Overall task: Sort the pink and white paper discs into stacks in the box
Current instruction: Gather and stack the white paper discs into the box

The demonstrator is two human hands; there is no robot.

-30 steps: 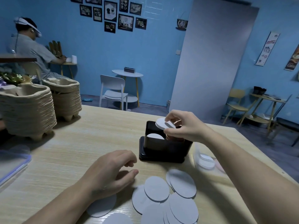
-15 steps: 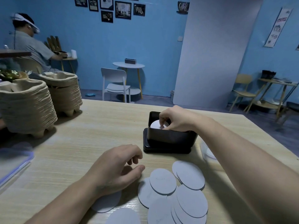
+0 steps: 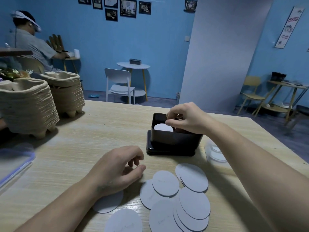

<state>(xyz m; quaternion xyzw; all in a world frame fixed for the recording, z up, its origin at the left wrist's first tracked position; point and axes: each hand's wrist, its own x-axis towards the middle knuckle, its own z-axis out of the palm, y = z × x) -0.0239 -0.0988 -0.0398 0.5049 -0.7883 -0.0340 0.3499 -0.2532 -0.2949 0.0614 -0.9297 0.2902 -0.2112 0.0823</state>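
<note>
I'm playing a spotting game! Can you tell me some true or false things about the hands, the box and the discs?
The right hand is over the box. True.
The left hand holds a disc. False: it rests on the table, holding nothing.
A white disc lies in the box. True.
The box is white. False: it is black.
The loose discs form one neat stack. False: they lie spread out, overlapping.
</note>
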